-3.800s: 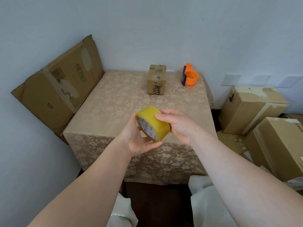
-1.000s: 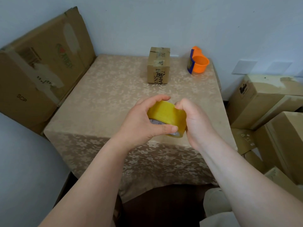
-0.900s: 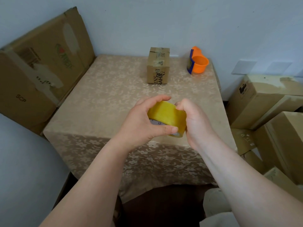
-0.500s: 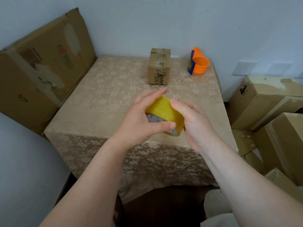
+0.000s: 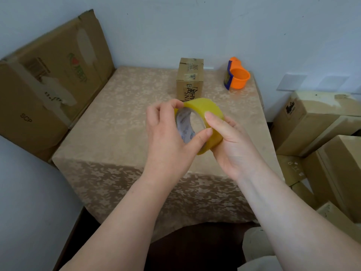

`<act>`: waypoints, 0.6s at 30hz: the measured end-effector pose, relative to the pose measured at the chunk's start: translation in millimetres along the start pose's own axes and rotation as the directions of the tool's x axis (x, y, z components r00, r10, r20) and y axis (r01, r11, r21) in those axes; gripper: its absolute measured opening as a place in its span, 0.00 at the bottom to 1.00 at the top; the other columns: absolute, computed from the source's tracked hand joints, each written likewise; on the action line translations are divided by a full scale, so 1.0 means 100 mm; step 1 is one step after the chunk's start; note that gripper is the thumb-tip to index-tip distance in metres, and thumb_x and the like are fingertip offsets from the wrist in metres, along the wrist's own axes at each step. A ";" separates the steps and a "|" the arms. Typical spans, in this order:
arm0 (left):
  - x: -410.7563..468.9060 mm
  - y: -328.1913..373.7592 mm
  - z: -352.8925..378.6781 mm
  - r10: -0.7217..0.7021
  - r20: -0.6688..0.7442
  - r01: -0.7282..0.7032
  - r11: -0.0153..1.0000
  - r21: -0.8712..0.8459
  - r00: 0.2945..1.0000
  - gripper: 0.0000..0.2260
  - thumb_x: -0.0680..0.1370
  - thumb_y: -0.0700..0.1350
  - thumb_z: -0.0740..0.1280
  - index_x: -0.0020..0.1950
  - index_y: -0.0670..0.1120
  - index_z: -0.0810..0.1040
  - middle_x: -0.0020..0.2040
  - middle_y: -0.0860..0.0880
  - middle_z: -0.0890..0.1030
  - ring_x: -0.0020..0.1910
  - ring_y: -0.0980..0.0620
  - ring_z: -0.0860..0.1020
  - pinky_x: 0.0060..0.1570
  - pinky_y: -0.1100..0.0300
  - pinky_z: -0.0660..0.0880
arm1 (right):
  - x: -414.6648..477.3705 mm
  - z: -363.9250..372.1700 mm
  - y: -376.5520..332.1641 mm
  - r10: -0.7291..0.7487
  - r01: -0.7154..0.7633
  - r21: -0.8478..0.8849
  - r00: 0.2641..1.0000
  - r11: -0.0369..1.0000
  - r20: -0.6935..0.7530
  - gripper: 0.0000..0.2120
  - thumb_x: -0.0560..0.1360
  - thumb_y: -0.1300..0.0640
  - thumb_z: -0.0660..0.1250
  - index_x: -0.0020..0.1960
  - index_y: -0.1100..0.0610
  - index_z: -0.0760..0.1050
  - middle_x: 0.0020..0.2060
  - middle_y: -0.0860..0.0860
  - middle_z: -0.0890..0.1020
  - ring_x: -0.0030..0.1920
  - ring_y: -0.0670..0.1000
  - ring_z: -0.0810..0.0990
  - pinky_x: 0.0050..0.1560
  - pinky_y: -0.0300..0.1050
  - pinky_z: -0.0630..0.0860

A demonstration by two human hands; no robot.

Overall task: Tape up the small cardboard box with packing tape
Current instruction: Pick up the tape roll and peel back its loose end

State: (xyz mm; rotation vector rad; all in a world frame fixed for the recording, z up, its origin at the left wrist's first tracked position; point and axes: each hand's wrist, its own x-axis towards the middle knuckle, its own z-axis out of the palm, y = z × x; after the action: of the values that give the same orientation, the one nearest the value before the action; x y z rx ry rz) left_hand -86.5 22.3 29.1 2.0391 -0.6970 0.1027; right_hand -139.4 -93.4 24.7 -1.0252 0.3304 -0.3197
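Observation:
A yellow roll of packing tape is held in the air above the middle of the table, its open core turned toward me. My left hand grips its left rim, thumb across the near edge. My right hand cups the roll from the right, with the index finger lying on the outer band. The small cardboard box stands upright at the back of the table, beyond the roll and apart from both hands.
The table has a beige flowered cloth. An orange tape dispenser sits at its back right. A large flattened carton leans on the wall at left. Stacked cartons fill the floor at right.
Both hands have turned the roll so its core now faces me. My right fingers have opened from a closed grip to lie along the band. The view has shifted closer.

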 end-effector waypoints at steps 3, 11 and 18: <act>-0.03 0.03 0.01 0.025 0.075 -0.024 1.000 -0.015 0.997 0.19 0.69 0.52 0.73 0.57 0.50 0.73 0.53 0.55 0.71 0.54 0.60 0.69 0.53 0.69 0.68 | 0.01 0.00 -0.02 0.004 -0.004 0.061 1.000 0.998 0.008 0.18 0.76 0.57 0.64 0.64 0.64 0.73 0.53 0.59 0.83 0.50 0.53 0.82 0.52 0.48 0.79; -0.06 0.02 0.06 0.049 0.135 -0.033 0.992 -0.119 0.990 0.11 0.72 0.41 0.71 0.53 0.48 0.80 0.39 0.51 0.79 0.39 0.56 0.76 0.45 0.49 0.78 | 0.01 -0.02 -0.02 0.031 -0.032 -0.019 0.998 0.999 -0.055 0.15 0.75 0.61 0.65 0.60 0.64 0.75 0.52 0.63 0.82 0.48 0.59 0.81 0.62 0.65 0.73; -0.06 -0.03 0.09 0.119 0.110 -0.110 0.990 -0.089 0.987 0.10 0.71 0.43 0.68 0.51 0.46 0.82 0.40 0.47 0.79 0.41 0.48 0.78 0.41 0.46 0.79 | 0.03 -0.03 -0.01 0.012 -0.012 -0.002 1.000 1.000 0.002 0.19 0.69 0.60 0.63 0.58 0.62 0.74 0.46 0.61 0.81 0.40 0.55 0.82 0.50 0.59 0.77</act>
State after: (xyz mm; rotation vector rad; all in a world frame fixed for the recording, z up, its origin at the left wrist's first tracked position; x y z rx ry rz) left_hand -91.9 18.8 20.0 1.9370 -0.8770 0.0227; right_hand -137.9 -97.6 23.8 -1.0249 0.3352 -0.3072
